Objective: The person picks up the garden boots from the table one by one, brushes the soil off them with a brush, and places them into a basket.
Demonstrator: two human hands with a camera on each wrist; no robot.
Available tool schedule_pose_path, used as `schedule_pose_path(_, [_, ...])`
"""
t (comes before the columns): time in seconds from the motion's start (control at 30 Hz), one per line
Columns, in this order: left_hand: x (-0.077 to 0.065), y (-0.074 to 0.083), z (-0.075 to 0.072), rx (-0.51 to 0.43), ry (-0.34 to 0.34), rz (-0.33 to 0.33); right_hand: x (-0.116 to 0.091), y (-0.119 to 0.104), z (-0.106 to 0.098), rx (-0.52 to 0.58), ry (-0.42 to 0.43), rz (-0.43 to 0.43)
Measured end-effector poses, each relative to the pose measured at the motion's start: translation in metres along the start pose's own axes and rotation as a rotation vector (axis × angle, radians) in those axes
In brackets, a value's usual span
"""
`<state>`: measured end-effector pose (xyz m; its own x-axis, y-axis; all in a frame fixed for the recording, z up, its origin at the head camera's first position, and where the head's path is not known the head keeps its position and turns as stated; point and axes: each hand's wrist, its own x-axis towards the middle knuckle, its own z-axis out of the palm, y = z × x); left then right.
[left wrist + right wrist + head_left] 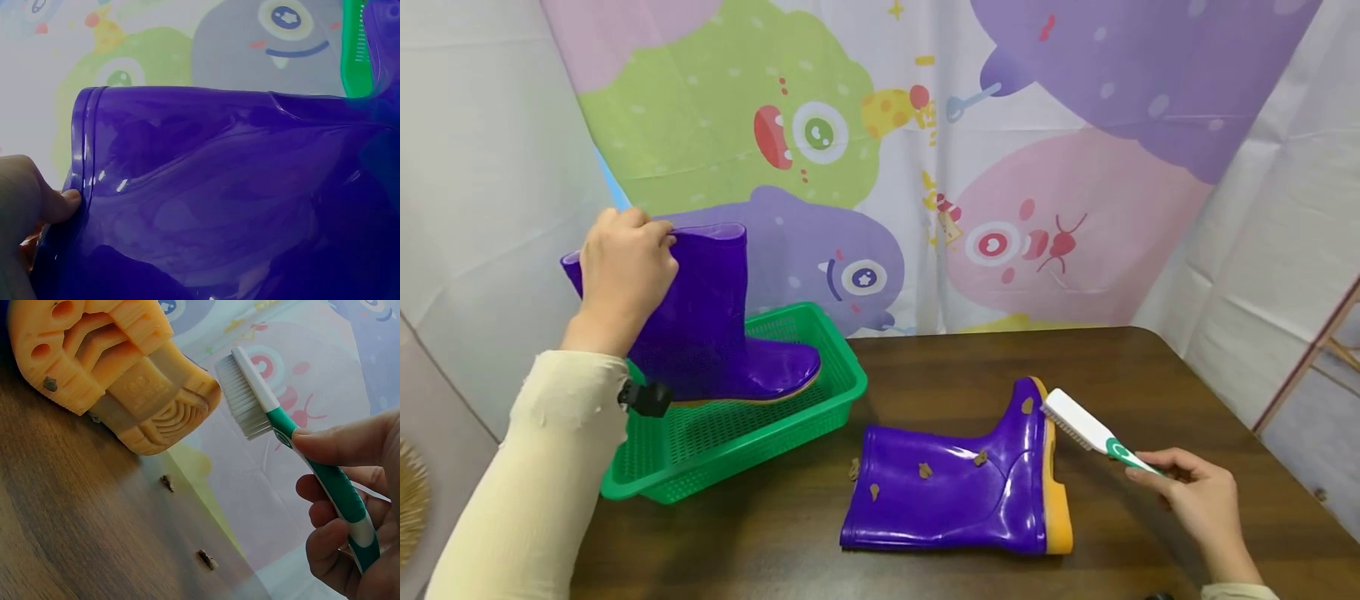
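By the top of its shaft, my left hand [625, 271] grips a purple rain boot [707, 308] with a thin yellow sole edge. This boot hangs upright at a green basket [760, 454], toe to the right; the left wrist view shows my thumb [72, 199] on its rim. A second purple boot [940, 500] lies on its side on the table, yellow sole [137, 394] facing right, with several brown bits [925, 471] on it. My right hand [1206, 500] holds a white-and-green brush [1078, 421] by its handle. Its bristles [244, 400] are beside the toe, slightly apart from the sole.
The dark wooden table [1000, 354] bears the basket at the left and the lying boot in the middle. Small brown pieces [207, 559] lie on the wood past the boot's toe. A cartoon-printed curtain [910, 167] hangs behind the table.
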<state>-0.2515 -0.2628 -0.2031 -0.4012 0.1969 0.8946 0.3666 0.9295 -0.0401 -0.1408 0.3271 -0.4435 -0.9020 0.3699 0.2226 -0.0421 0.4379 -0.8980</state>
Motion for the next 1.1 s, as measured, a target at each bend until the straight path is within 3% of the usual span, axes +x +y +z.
schedule_pose_path(0.1, [-0.009, -0.003, 0.000, -0.003, -0.044, -0.048, 0.000, 0.000, 0.000, 0.005, 0.002, 0.004])
schedule_pose_path(0.33, [-0.035, -0.013, 0.003, -0.021, -0.233, -0.167, 0.001, -0.002, 0.000, 0.012, 0.001, 0.005])
schedule_pose_path(0.43, [-0.049, -0.020, 0.007, -0.027, -0.263, -0.193, 0.002, -0.003, 0.001, 0.010, -0.012, 0.010])
schedule_pose_path(0.63, [-0.067, -0.036, 0.017, -0.037, -0.198, -0.237, 0.001, -0.002, 0.001, 0.003, -0.011, 0.006])
schedule_pose_path(0.87, [-0.077, -0.050, 0.033, -0.011, -0.053, -0.089, 0.001, -0.002, 0.000, -0.002, -0.014, -0.013])
schedule_pose_path(1.1, [-0.090, -0.058, 0.055, 0.097, -0.021, -0.090, 0.000, 0.002, 0.001, 0.017, -0.025, -0.023])
